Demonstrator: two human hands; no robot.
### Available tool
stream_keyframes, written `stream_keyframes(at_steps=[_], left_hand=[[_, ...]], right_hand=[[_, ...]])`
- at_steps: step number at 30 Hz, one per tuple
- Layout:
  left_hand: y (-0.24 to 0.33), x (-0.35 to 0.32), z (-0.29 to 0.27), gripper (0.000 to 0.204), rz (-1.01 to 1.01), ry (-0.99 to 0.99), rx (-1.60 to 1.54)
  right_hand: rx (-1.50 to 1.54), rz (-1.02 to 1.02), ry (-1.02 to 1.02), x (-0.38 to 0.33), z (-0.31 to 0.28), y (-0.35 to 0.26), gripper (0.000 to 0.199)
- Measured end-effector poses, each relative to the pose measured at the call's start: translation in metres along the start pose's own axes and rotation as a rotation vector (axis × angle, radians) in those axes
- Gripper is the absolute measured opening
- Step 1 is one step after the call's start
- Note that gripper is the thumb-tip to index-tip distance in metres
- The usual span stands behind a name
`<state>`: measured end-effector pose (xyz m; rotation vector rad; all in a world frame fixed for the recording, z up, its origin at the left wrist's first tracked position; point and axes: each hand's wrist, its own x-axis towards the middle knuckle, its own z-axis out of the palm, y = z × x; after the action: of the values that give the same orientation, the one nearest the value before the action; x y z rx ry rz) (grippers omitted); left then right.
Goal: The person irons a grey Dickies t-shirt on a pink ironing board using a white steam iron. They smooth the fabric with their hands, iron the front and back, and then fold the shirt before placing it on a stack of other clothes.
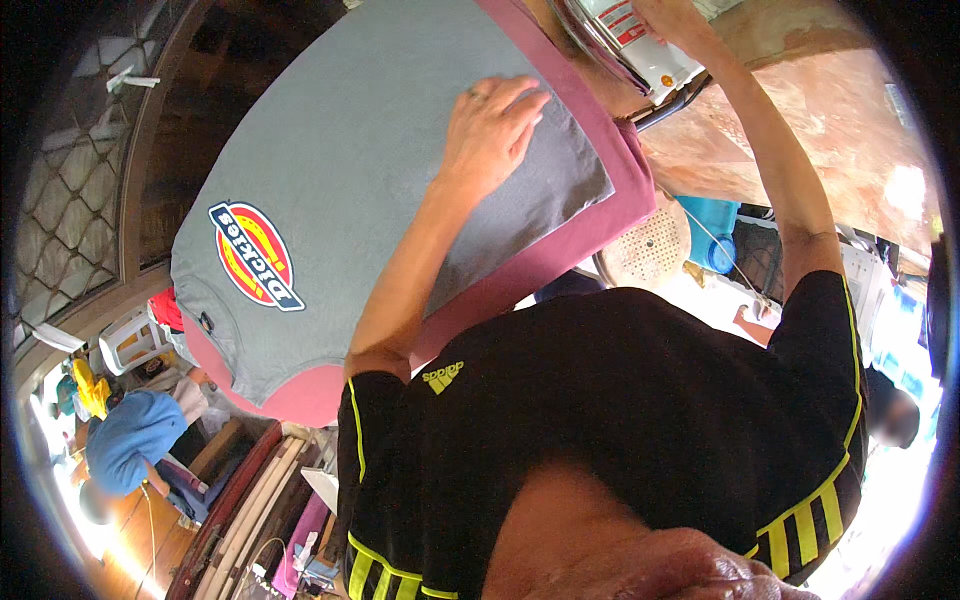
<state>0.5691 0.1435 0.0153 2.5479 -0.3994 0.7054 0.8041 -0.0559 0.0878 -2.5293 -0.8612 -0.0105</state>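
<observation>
A grey T-shirt (pixel 350 150) with a colourful printed badge lies spread over a pink-covered ironing board (pixel 565 225). Over the shirt near its hem is my left hand (pixel 492 130), palm down, its fingers loosely bent and holding nothing. I cannot tell whether its fingertips press on the cloth. At the upper edge, past the board's end, my right hand (pixel 680 25) is closed at a white iron (pixel 668 72) with a shiny metal rim and a red label. The picture's edge cuts off part of this hand and the iron.
A round perforated stool seat (pixel 648 240) and a blue container (pixel 712 235) stand beside the board. A latticed window (pixel 75 180) is at far left. At lower left another person in a blue top (pixel 135 440) bends over near long stacked boards (pixel 250 515).
</observation>
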Motion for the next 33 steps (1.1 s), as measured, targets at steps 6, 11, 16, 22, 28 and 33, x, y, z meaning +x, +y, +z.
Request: stream_keyframes(at_steps=[6,11,16,22,28,33], left_hand=[[-0.013,0.036,0.024,0.021,0.096,-0.157,0.160],[-0.014,0.042,0.016,0.013,0.095,-0.188,0.121],[0.002,0.038,-0.009,0.014,0.038,-0.046,0.010],[0.016,0.038,-0.037,0.016,-0.031,0.137,0.008],[0.005,0.027,-0.041,0.027,-0.096,0.181,0.032],[0.007,-0.046,-0.051,0.026,-0.302,0.151,0.155]], right_hand=[[0.072,0.006,-0.018,-0.005,0.014,0.034,0.044],[-0.503,-0.761,0.421,-0.013,0.021,0.039,0.035],[-0.002,-0.430,0.391,-0.044,0.021,-0.005,0.058],[0.543,-0.350,-0.467,-0.053,0.104,-0.061,0.042],[0.381,-0.421,-0.723,-0.062,0.138,-0.030,0.043],[0.318,-0.416,-0.758,-0.077,0.132,-0.004,0.043]])
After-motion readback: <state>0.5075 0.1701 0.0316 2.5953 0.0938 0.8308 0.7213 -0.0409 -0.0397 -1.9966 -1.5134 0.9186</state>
